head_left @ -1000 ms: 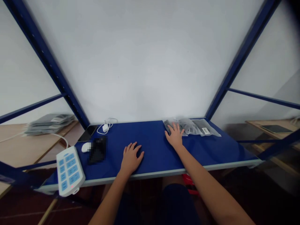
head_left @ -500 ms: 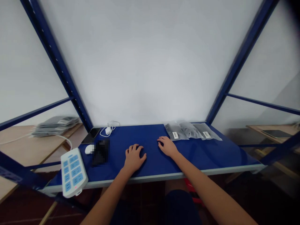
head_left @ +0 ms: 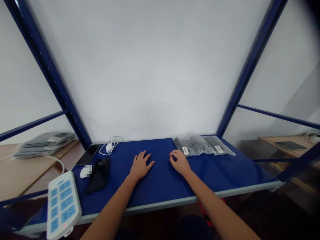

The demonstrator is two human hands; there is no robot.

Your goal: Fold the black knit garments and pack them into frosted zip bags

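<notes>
My left hand rests palm down on the blue tabletop, fingers spread and nothing in it. My right hand also lies on the tabletop, its fingers loosely curled with a gap at the thumb; I see nothing held. Just beyond it are several clear plastic bags with dark contents, and a white label shows on two of them. Left of my left hand lie a dark blurred-out item and a white computer mouse.
A white power strip with blue sockets sits at the left front edge. Behind it are a black phone-like slab and a white charger with cable. Blue frame posts flank the table. Stacked bags lie on a side table.
The view has shifted, so the left-side things sit lower and further left. My left hand has its fingers stretched straighter; my right hand's fingers have curled in a little.
</notes>
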